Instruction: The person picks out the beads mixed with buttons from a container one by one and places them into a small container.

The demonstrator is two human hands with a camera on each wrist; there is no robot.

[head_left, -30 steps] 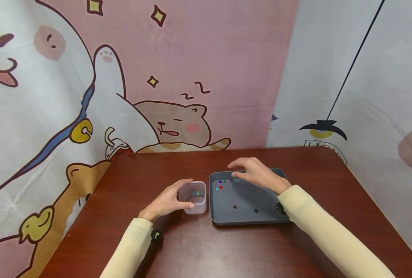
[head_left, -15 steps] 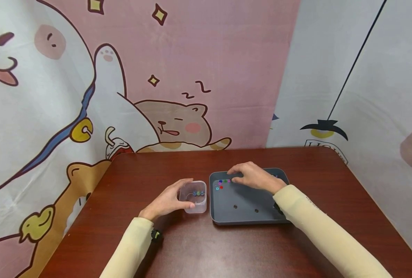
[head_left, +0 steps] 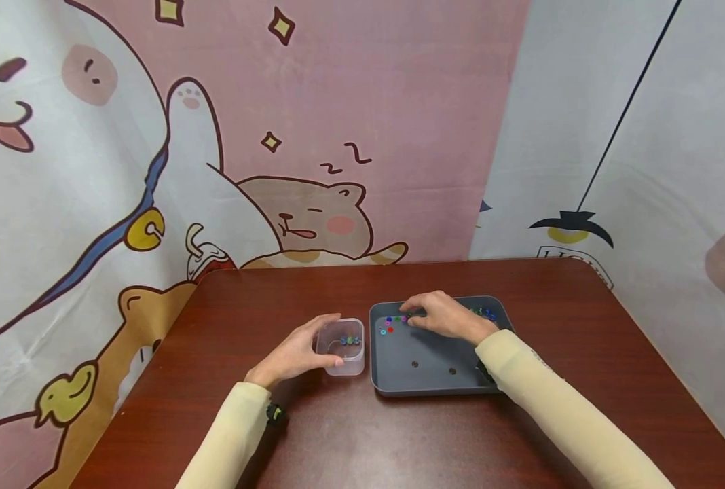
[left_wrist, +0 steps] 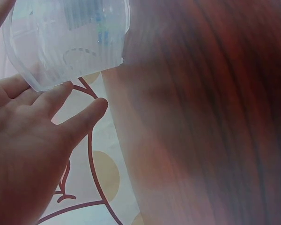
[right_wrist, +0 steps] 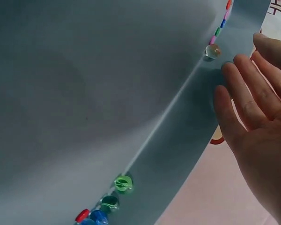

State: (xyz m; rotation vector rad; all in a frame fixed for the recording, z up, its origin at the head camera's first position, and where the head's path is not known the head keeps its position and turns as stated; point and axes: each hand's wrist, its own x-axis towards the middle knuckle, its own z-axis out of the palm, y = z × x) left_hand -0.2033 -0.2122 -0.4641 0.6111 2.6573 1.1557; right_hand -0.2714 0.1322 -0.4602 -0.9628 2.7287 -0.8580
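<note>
My left hand (head_left: 295, 350) holds a clear plastic box (head_left: 353, 367) on the table, thumb on the near side and fingers at the far side. Several blue and green marbles (head_left: 349, 340) lie inside it. Over the far edge of a grey tray (head_left: 393, 363) is my right hand (head_left: 444, 316), its fingers loosely bent. The right wrist view shows a clear marble (right_wrist: 212, 51) just beyond those fingertips, at the end of a row of small coloured beads (right_wrist: 218, 31). No contact between fingers and marble shows there.
More marbles (head_left: 483, 314), green and blue, line the tray's far right edge. Two small dark pieces (head_left: 415, 364) lie apart near the tray's front. The brown table (head_left: 313, 435) meets a printed cloth (head_left: 423, 170) behind.
My right hand has come down and slightly nearer, toward the far left part of the tray. Marbles behind its wrist have come into sight. The left hand and box stay put.
</note>
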